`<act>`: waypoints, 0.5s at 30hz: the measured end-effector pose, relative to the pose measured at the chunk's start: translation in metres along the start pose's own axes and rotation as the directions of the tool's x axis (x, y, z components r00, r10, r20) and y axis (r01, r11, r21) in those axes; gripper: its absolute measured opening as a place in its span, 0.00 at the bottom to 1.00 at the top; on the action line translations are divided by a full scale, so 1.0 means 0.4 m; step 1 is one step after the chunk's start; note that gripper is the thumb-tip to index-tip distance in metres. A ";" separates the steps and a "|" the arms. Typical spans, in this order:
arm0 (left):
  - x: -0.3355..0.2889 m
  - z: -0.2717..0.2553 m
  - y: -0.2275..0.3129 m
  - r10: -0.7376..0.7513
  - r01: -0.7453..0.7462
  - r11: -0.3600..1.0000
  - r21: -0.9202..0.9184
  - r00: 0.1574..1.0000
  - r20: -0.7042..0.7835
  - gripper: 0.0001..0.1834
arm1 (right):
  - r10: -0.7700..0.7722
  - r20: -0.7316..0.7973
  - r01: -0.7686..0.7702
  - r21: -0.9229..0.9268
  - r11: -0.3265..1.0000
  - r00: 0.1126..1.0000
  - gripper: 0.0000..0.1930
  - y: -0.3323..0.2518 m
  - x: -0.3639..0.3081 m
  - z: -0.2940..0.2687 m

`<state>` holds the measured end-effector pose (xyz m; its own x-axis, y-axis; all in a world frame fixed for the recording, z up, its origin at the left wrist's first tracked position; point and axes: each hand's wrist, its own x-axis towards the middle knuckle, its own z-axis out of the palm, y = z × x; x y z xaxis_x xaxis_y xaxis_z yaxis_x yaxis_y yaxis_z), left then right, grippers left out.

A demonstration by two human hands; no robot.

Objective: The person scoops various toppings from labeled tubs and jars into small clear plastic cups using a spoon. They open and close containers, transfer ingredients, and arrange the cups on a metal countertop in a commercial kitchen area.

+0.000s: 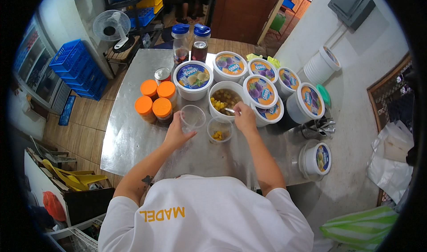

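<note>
Left hand [177, 131] holds a clear cup [192, 119] — likely light, flexible, best gripped round its side — right hand [245, 118] pinches, seemingly, a spoon [230, 110].

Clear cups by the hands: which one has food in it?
The right cup, with yellow pieces inside; the left cup, at the left hand, looks empty.

looks like smooth, shiny metal across the tabletop [120, 138], clear glossy plastic in the round cups [192, 118], opaque plastic in the lidded tubs [194, 94], smooth plastic on the jar lids [143, 105], matt cloth in the shirt [222, 223], and wood in the door [238, 12].
</note>
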<state>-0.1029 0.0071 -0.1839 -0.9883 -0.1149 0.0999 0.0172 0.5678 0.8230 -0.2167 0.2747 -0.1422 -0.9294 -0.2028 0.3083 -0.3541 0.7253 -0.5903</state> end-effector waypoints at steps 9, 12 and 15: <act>0.066 -0.010 0.041 0.062 -0.062 0.995 0.076 0.998 0.006 0.52 | 0.143 -0.001 -0.141 0.156 0.978 0.990 0.06 0.085 0.020 0.015; 0.071 -0.008 0.037 0.085 -0.083 0.994 0.077 0.996 -0.023 0.52 | 0.179 -0.013 -0.175 0.158 0.972 0.984 0.06 0.080 0.023 0.009; 0.078 -0.004 0.031 0.092 -0.091 0.994 0.058 0.996 -0.019 0.53 | 0.196 -0.022 -0.187 0.203 0.961 0.980 0.08 0.101 0.025 0.012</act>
<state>-0.1332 0.0093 -0.1698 -0.9796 -0.0771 0.1856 0.0982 0.6222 0.7767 -0.2409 0.2986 -0.1665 -0.9783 -0.0425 0.2030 -0.1872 0.6018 -0.7764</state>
